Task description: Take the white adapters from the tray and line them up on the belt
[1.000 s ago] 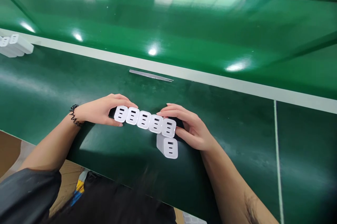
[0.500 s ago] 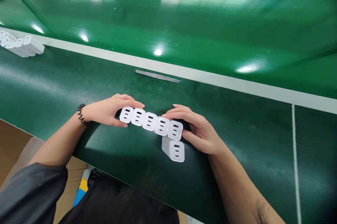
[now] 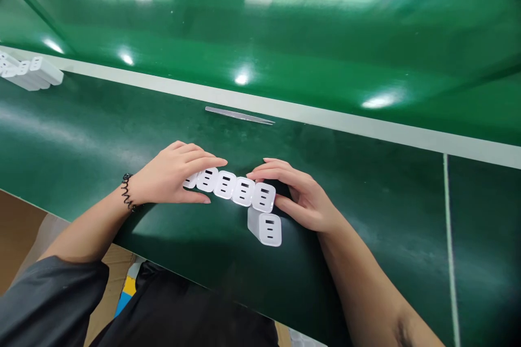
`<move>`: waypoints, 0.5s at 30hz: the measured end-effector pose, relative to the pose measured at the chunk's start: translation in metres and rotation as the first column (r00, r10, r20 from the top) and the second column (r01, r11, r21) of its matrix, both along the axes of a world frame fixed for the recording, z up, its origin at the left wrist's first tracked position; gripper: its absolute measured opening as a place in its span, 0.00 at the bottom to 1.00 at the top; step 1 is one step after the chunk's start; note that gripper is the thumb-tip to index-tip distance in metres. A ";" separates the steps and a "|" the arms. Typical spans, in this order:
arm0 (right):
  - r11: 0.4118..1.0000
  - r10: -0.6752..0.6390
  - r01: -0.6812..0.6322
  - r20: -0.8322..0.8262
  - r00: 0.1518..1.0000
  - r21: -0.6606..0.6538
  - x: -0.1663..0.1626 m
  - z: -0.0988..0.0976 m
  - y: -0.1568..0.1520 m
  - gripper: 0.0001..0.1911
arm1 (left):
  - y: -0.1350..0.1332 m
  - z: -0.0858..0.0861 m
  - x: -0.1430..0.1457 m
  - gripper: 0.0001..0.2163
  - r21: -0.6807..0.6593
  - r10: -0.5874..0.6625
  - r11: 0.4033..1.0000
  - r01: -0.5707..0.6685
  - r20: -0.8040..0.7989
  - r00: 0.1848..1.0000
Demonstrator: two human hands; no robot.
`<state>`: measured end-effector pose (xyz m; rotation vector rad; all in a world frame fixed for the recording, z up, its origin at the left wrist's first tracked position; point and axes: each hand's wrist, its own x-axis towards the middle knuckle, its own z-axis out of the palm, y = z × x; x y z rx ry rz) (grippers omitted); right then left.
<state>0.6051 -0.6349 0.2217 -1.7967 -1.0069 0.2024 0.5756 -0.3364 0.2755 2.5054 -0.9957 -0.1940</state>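
Note:
Several white charger housings, each with one wide and two narrow slots in its end face, stand side by side in a slanting row (image 3: 224, 184). My left hand (image 3: 173, 173) wraps round the left end, fingers along the far side and thumb along the near side, covering part of the leftmost housing. At the opposite end, my right hand (image 3: 303, 197) has its fingertips behind the row and its thumb at the side of the last charger housing (image 3: 264, 197). Another single charger housing (image 3: 270, 229) stands in front of that right end, close to it.
Metal tweezers (image 3: 240, 115) lie beyond the row, near the white strip (image 3: 285, 112) at the back of the green table (image 3: 366, 216). More white housings (image 3: 35, 73) are grouped at the far left. A pale line (image 3: 449, 244) crosses the table on the right.
My left hand has slid right along the row, now covering more of the leftmost housing. My right hand stays at the right end. The whole view has shifted slightly.

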 end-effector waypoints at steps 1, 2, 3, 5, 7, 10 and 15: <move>1.000 -0.002 0.002 -0.005 1.000 0.003 0.000 0.000 0.000 0.21 | -0.002 0.000 -0.002 0.29 0.020 0.011 1.000 -0.012 0.075 0.997; 1.000 -0.004 0.004 -0.011 1.000 0.007 0.001 0.000 0.000 0.21 | -0.004 0.000 -0.004 0.28 0.032 0.019 0.999 -0.023 0.141 0.990; 1.000 -0.006 0.006 -0.018 1.000 0.013 0.001 0.000 -0.001 0.21 | -0.006 0.000 -0.006 0.27 0.037 0.022 0.999 -0.030 0.197 0.980; 1.000 -0.012 0.012 -0.033 0.999 0.029 0.002 0.000 -0.001 0.20 | -0.009 0.000 -0.008 0.25 0.036 0.016 0.999 -0.027 0.272 0.962; 0.999 -0.011 0.014 -0.048 0.999 0.050 0.002 -0.001 0.000 0.20 | -0.011 0.000 -0.009 0.24 0.037 0.004 0.999 -0.016 0.303 0.953; 0.997 -0.010 0.014 -0.063 0.998 0.073 0.003 -0.001 0.001 0.18 | -0.013 -0.001 -0.010 0.25 0.040 0.004 0.999 -0.017 0.307 0.952; 0.996 -0.019 0.025 -0.069 0.997 0.089 0.003 -0.001 0.003 0.16 | -0.015 -0.003 -0.010 0.20 0.041 0.014 0.999 -0.028 0.310 0.951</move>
